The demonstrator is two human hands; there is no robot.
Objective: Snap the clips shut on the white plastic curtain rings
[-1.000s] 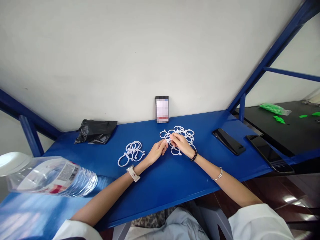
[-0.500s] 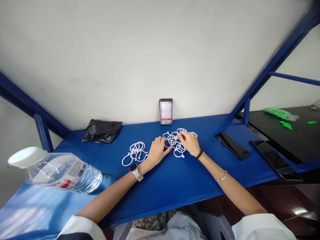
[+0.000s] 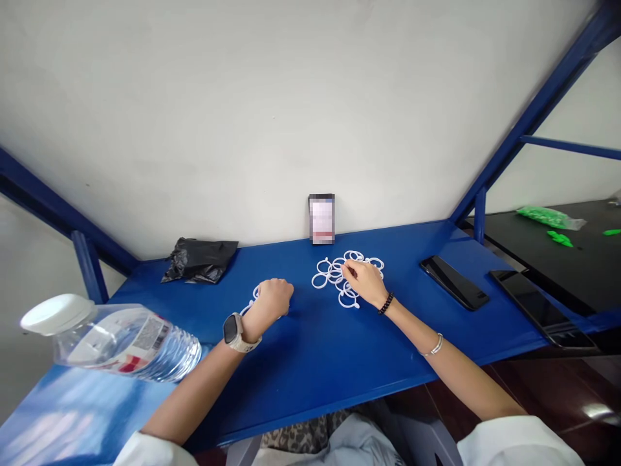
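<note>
A loose pile of thin white rings with small knobs (image 3: 348, 301), like shower curtain rings, lies on the blue table (image 3: 330, 349). My right hand (image 3: 366, 281) rests over this pile, fingers curled and pinched together among the rings; whether one is between them is hidden. Farther left, my left hand (image 3: 274, 299) is closed like a fist above a second, smaller group of white rings (image 3: 255, 294). It covers most of that group, and what its fingers hold cannot be seen.
A phone (image 3: 322, 220) leans upright against the wall. Two dark phones, one nearer (image 3: 453, 283) and one at the edge (image 3: 538, 307), lie right. A black plastic bag (image 3: 200, 260) lies back left, a water bottle (image 3: 130, 343) front left. Green pieces in a bag (image 3: 548, 217) lie on the black table.
My left hand has moved left from the edge of the larger pile to the smaller group, its fingers now curled in. My right hand stays over the larger pile, slightly shifted.
</note>
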